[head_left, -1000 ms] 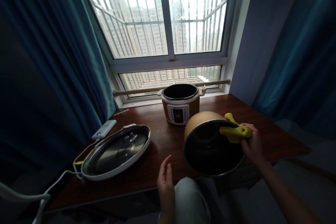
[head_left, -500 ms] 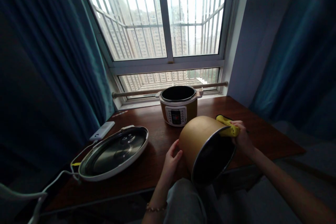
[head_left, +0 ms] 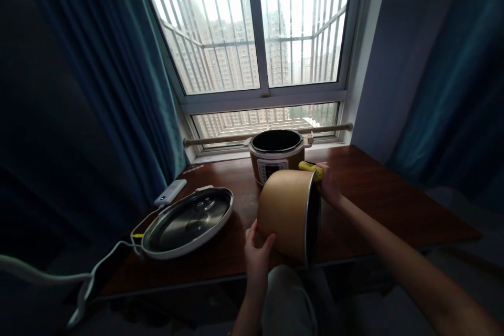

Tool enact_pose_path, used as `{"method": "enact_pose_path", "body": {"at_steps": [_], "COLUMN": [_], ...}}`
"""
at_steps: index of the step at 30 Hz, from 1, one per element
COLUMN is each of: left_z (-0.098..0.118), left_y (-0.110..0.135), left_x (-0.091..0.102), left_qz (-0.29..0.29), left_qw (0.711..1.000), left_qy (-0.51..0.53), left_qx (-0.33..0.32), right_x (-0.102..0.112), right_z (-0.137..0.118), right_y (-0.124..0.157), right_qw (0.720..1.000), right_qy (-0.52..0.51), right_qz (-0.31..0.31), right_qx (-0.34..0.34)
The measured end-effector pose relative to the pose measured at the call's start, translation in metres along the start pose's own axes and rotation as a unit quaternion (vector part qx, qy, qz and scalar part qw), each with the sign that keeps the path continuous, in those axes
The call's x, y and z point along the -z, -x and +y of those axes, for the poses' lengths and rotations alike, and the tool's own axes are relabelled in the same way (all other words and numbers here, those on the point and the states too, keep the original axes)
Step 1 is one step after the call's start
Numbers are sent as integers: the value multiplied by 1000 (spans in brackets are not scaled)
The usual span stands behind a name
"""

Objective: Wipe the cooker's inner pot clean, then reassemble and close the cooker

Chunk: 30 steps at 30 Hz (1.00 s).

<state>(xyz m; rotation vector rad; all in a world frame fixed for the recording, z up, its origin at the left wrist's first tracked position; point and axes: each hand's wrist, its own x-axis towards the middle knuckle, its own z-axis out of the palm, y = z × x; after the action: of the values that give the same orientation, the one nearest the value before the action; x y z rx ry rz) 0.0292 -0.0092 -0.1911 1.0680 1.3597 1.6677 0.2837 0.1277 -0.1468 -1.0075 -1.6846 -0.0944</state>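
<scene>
A gold-coloured inner pot (head_left: 284,210) is tipped on its side in front of me, its dark mouth turned to the right. My left hand (head_left: 258,247) supports the pot at its base on the left, thumb and fingers closed against it. At the upper rim, my right hand (head_left: 327,185) grips a yellow cloth (head_left: 310,169) that is folded over the edge. Most of the inside of the pot is hidden. Behind the pot stands the electric cooker body (head_left: 256,167), open at the top, its control panel partly covered by the pot.
The cooker's large round lid (head_left: 191,226) lies upturned at the left of the wooden table (head_left: 378,199). A white device (head_left: 171,192) with a cable (head_left: 103,262) is beside it. A barred window (head_left: 262,63) and blue curtains (head_left: 129,94) rise behind.
The pot has rotated, so its mouth shows less and faces further right. My right hand has moved left with the yellow cloth along the rim. The view has shifted slightly.
</scene>
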Motion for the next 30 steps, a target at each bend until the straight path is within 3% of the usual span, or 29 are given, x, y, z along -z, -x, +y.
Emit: {"method": "enact_pose_path", "body": {"at_steps": [10,17,25,30], "left_z": [-14,-15,-12,-6], "left_y": [33,39,38,37], "left_x": [-30,-34,-33,-34], "left_qz": [136,129,114,92], "left_qw": [989,991,973,969], "left_qy": [-11,-26,-178,-203], "left_qx": [-61,-27,-93,-110], "right_x": [-40,-44,-23,6], "right_z": [2,2,8,19], "right_y": [-20,-25,-27,-24], "right_qw": [998,996,992,996], "right_qy": [-61,-72,-62,-20], "right_qz": [-30,-47,-105,-6], "right_qx": [-15,10,20,-83]}}
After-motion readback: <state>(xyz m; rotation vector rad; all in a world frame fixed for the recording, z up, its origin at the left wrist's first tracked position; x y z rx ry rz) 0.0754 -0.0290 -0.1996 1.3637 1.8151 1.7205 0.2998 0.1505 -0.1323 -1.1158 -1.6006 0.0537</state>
